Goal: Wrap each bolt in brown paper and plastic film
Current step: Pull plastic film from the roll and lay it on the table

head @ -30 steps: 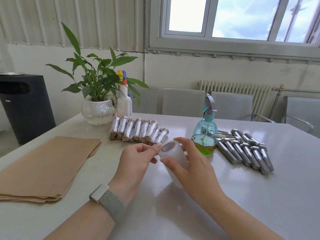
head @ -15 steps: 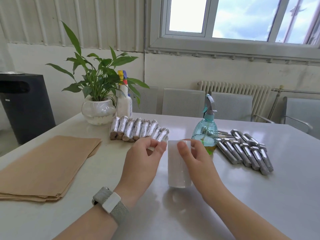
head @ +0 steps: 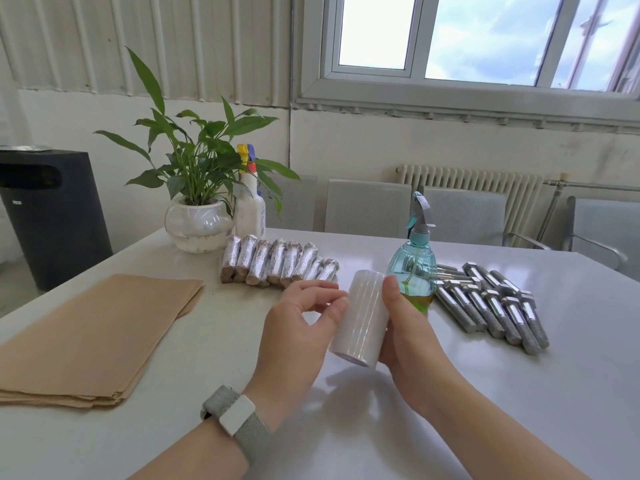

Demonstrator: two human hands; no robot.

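The person holds a film roll (head: 362, 318) above the middle of the desk (head: 519, 393), tilted, its top leaning away toward the far edge. The right hand (head: 405, 337) grips it from the right, thumb lying up along its side. The left hand (head: 298, 327) is at its left side, fingers curled and their tips touching the film; whether they pinch a loose end I cannot tell. A watch (head: 237, 419) sits on the left wrist.

Bare bolts (head: 491, 306) lie in a row toward the right edge, just beyond a teal sprayer (head: 414, 261). Wrapped bolts (head: 277, 263) line up nearer the far edge, just before a plant (head: 197, 188) and a white bottle (head: 250, 206). Brown paper (head: 93, 336) is stacked at the left edge.
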